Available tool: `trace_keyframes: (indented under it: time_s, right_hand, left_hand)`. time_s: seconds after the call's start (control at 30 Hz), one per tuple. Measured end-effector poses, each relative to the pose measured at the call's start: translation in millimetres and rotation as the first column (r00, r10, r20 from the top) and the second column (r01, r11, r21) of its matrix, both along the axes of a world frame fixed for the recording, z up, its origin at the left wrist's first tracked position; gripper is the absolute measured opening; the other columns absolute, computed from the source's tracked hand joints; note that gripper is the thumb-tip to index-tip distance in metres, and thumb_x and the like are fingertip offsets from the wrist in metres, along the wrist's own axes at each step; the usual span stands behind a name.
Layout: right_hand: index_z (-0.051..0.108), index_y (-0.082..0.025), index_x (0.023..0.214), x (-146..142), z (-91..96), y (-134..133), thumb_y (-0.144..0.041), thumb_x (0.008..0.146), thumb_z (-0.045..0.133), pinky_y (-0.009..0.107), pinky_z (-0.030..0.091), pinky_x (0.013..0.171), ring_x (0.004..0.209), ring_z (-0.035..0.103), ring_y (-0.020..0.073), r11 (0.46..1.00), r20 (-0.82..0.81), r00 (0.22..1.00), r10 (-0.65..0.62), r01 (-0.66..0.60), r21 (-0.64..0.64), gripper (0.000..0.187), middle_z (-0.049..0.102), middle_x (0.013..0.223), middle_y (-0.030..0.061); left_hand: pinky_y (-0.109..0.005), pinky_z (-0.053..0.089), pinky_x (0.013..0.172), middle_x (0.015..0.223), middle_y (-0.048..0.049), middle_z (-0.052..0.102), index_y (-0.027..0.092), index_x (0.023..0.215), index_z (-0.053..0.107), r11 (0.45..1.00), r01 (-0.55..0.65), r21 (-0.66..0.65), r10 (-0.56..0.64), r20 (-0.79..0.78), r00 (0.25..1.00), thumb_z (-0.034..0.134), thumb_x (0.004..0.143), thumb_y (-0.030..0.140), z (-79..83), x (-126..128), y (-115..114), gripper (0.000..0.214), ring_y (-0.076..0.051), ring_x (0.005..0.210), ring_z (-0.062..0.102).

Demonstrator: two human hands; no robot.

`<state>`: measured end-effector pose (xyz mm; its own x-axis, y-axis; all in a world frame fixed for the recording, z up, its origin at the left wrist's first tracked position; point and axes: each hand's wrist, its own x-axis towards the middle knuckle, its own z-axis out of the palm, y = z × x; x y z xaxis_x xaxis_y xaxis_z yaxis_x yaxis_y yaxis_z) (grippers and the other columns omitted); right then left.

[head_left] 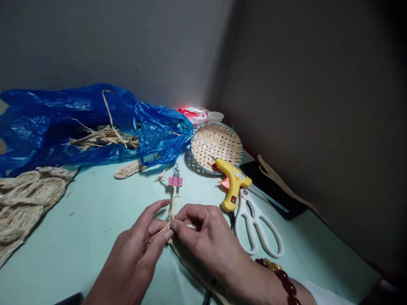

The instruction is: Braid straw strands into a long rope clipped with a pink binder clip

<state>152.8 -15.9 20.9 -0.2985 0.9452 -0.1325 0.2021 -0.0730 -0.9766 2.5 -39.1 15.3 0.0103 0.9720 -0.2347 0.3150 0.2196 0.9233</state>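
Note:
A pale plant-fibre braid (173, 205) runs toward me from a pink binder clip (175, 181) that grips its far end on the table. My left hand (140, 245) pinches a strand at the braid's near end between thumb and fingers, its index finger raised along the side. Close against it, my right hand (206, 233) pinches the braid with thumb and index finger; its other fingers curl under, partly hidden. A loose strand trails below the hands toward the table's front.
A blue plastic bag (165, 135) with dry fibres (104, 137) lies behind. Coiled braid (28, 199) sits at left. To the right are a woven basket (216, 144), a yellow glue gun (235, 182), white scissors (254, 224) and a black flat object (286, 207).

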Motion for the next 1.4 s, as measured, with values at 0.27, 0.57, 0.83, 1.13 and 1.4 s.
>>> trace_keyframes:
  time_s: [0.27,0.57,0.83,1.13,1.4]
  right_hand:
    - [0.057,-0.015,0.064,1.1,-2.5,1.6,-0.02,0.081,0.053,0.02,0.028,0.048,0.052,0.036,0.0075,0.99,0.148,0.989,-0.012,-0.01,0.142,0.018,0.045,0.054,-0.0044]
    - [0.057,-0.014,0.067,5.2,2.2,4.8,-0.022,0.082,0.055,0.018,0.032,0.049,0.052,0.042,0.0078,0.998,-0.041,0.997,0.064,-0.065,-0.024,0.017,0.055,0.058,-0.0012]
    - [0.062,-0.013,0.07,5.2,-2.1,6.5,-0.025,0.083,0.057,0.019,0.033,0.051,0.053,0.044,0.0084,0.998,-0.047,0.997,0.067,-0.068,-0.013,0.018,0.058,0.058,-0.0008]
    - [0.06,-0.015,0.067,4.3,-4.8,2.3,-0.014,0.081,0.053,0.019,0.029,0.051,0.053,0.039,0.0071,0.972,0.164,0.986,0.017,-0.054,0.227,0.016,0.047,0.056,-0.0053]
    - [0.068,-0.014,0.072,9.1,-3.8,1.5,-0.013,0.084,0.051,0.021,0.037,0.057,0.06,0.052,0.0102,0.987,0.109,0.992,0.06,-0.075,0.142,0.021,0.064,0.066,-0.0003]
  left_hand:
    - [-0.024,0.045,0.063,0.079,0.0008,0.076,0.03,0.089,0.074,0.871,0.273,0.408,-0.095,-0.405,0.909,0.061,0.084,0.027,3.4,-13.5,4.5,0.014,-0.019,0.063,0.068]
    - [-0.025,0.046,0.073,0.081,-0.0017,0.074,0.025,0.073,0.074,0.971,0.2,0.128,-0.164,-0.252,0.954,0.062,0.082,0.039,11.7,-21.0,16.6,0.02,-0.022,0.079,0.065]
    - [-0.024,0.037,0.057,0.061,0.0015,0.057,0.021,0.065,0.059,0.977,0.209,0.036,-0.195,-0.24,0.951,0.058,0.081,0.042,19.4,-12.0,17.3,0.027,-0.017,0.061,0.051]
    - [-0.024,0.037,0.056,0.06,0.0028,0.053,0.023,0.064,0.057,0.978,0.204,-0.044,-0.208,-0.195,0.958,0.053,0.084,0.047,19.2,-9.7,5.4,0.032,-0.016,0.06,0.05]
    - [-0.026,0.046,0.061,0.076,-0.0041,0.074,0.021,0.083,0.069,0.818,0.423,0.39,-0.121,-0.603,0.789,0.049,0.092,0.028,-5.9,-7.8,-8.6,0.023,-0.018,0.063,0.067]
